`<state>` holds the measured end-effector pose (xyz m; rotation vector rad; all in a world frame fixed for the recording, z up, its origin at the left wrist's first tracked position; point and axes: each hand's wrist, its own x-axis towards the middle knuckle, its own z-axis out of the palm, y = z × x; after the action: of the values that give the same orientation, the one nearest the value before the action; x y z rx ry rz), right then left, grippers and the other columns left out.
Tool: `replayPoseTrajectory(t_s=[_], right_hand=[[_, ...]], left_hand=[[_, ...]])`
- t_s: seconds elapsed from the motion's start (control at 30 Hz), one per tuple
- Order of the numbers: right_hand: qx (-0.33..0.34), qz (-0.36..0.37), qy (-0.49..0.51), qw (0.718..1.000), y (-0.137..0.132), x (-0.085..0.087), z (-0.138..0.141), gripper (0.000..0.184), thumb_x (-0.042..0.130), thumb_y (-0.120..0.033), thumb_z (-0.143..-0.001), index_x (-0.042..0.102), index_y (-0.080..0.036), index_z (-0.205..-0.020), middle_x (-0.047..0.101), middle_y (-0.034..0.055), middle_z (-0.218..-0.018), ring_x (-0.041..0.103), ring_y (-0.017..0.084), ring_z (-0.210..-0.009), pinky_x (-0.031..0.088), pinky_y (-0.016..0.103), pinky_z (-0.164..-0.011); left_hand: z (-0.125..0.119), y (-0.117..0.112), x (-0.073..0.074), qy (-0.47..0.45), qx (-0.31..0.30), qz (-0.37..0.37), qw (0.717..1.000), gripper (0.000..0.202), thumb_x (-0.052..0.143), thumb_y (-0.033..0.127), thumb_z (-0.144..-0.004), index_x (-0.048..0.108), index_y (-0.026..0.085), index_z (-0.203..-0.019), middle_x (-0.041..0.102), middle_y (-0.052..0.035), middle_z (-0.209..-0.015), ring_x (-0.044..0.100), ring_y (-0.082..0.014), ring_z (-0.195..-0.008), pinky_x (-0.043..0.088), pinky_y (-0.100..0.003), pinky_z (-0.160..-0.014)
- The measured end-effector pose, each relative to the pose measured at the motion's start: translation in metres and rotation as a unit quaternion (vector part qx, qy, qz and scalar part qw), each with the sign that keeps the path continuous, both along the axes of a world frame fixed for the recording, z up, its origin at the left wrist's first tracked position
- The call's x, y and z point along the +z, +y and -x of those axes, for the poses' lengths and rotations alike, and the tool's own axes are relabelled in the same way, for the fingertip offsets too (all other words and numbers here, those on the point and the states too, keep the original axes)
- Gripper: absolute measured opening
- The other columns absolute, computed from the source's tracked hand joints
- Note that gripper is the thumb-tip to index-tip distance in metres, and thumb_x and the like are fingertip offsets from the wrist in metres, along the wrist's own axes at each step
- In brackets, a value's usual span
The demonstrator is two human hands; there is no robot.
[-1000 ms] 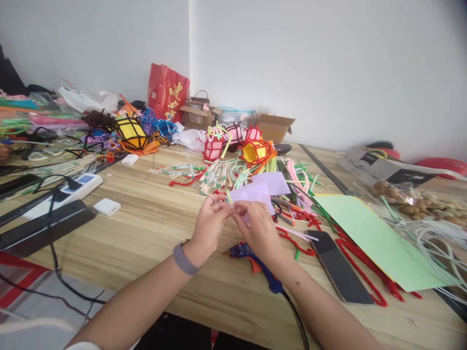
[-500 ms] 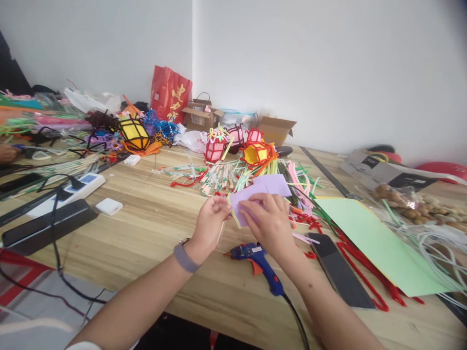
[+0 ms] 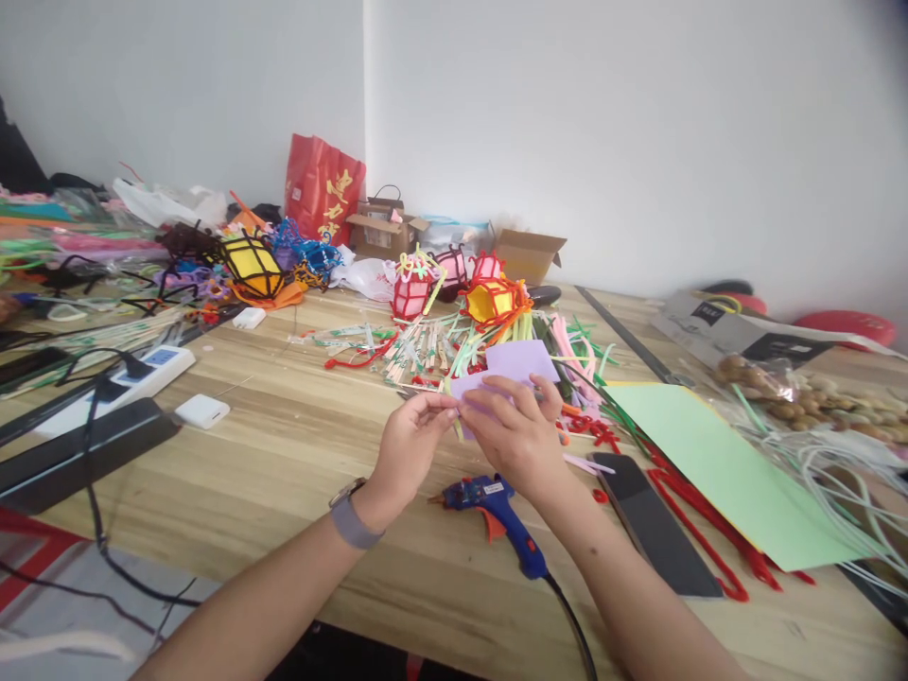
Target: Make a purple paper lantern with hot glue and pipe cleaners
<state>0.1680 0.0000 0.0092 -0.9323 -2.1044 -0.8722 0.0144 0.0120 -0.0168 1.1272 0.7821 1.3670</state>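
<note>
A folded piece of purple paper point(image 3: 521, 359) is held up over the table between my two hands. A pale yellow-green strip point(image 3: 448, 386) runs along its left edge. My left hand point(image 3: 412, 440) pinches that edge between thumb and fingers. Across the front of the paper lies my right hand point(image 3: 515, 430), its thumb and fingertips pressed on the left part and covering much of it. Below the hands a blue hot glue gun point(image 3: 497, 511) rests on the table, its nozzle pointing left.
Small paper lanterns point(image 3: 489, 301) and bundled sticks point(image 3: 426, 345) lie beyond my hands. To the right are a black phone point(image 3: 649, 525), a light green sheet point(image 3: 724, 473) and red pipe cleaners point(image 3: 691, 520). A power strip point(image 3: 134, 378) with cables sits at left.
My right fingers have moved left along the purple paper, closer to my left fingertips. The view has shifted slightly, while the glue gun stays on the table.
</note>
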Motion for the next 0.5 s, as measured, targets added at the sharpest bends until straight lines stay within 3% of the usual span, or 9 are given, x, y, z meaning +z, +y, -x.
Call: replayPoseTrajectory(t_s=[0.23, 0.37, 0.5], right_hand=[[0.001, -0.037, -0.018, 0.999, -0.005, 0.0034, -0.0015, 0.016, 0.054, -0.013, -0.089, 0.065, -0.025, -0.091, 0.073, -0.0009, -0.092, 0.061, 0.017, -0.098, 0.023, 0.041, -0.099], [0.006, -0.028, -0.016, 0.999, -0.0062, 0.0053, -0.0021, 0.016, 0.055, -0.013, -0.09, 0.064, -0.025, -0.094, 0.073, -0.0012, -0.092, 0.061, 0.016, -0.098, 0.024, 0.04, -0.098], [0.009, -0.019, -0.017, 1.0, -0.007, 0.0074, -0.0034, 0.017, 0.053, -0.015, -0.091, 0.064, -0.027, -0.095, 0.073, -0.0021, -0.093, 0.061, 0.016, -0.098, 0.024, 0.039, -0.098]], left_hand=[[0.003, -0.0091, 0.0026, 0.13, 0.083, -0.117, 0.981, 0.015, 0.069, 0.023, -0.074, 0.072, 0.023, -0.089, 0.07, -0.004, -0.091, 0.061, -0.0191, -0.087, 0.044, -0.027, -0.081], [0.0037, -0.0111, 0.0047, 0.11, 0.102, -0.125, 0.981, 0.014, 0.071, 0.021, -0.073, 0.074, 0.024, -0.086, 0.07, -0.0034, -0.086, 0.06, -0.0189, -0.082, 0.043, -0.026, -0.078], [0.0048, -0.0091, 0.0043, 0.102, 0.081, -0.123, 0.984, 0.013, 0.07, 0.022, -0.073, 0.073, 0.023, -0.086, 0.071, -0.0037, -0.086, 0.061, -0.0194, -0.083, 0.045, -0.027, -0.078]])
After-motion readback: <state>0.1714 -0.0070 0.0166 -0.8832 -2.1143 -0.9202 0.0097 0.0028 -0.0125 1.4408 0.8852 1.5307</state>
